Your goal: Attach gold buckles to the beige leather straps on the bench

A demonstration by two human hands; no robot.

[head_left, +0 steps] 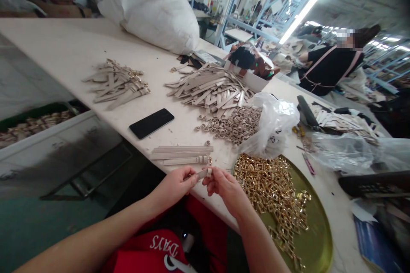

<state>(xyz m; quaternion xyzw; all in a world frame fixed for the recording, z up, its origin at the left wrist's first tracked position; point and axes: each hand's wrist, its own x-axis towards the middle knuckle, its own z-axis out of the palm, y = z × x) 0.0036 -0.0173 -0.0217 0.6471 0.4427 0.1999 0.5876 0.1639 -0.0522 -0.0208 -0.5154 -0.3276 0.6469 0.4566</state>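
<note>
My left hand (175, 185) and my right hand (224, 185) meet at the table's near edge, both pinched on one beige strap (202, 174) with a small loop at its right end. Just beyond them lie a few finished straps (181, 155) side by side. Right of my right hand, a round gold tray (317, 239) holds a heap of gold buckles (272, 187). Farther back sit a pile of small beige loops (233, 126) and a big heap of loose straps (211, 87).
A black phone (151, 123) lies face down left of the loops. Another strap pile (117, 83) sits further left, a clear plastic bag (273, 123) by the tray, a large white sack (150, 6) at the back. A person in black (329, 68) works at the far right.
</note>
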